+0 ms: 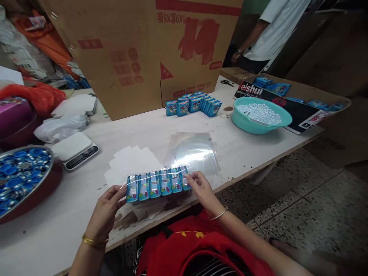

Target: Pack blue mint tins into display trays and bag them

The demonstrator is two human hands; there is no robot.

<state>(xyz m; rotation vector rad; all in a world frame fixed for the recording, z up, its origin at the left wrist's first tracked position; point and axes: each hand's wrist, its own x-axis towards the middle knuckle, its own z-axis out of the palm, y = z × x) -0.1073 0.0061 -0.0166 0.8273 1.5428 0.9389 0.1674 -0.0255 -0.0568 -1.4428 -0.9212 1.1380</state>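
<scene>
A row of several small blue tins (154,184) lies side by side near the table's front edge, with clear plastic film over them. At the row's left end, my left hand (108,202) pinches the edge with thumb and fingers. My right hand (201,188) grips the opposite end, its thumb on the last tin. Behind the row lie a stack of clear plastic sheets (198,147) and a fanned pile of white cards (133,163). The undersides of the tins are hidden.
A large cardboard box (115,42) stands behind, with blue packs (194,105) before it. To the right are a turquoise basin (244,122) of white pellets and an open carton (304,119). A scale (73,147) and a bowl (51,184) of blue tins sit left. A person (267,34) stands beyond.
</scene>
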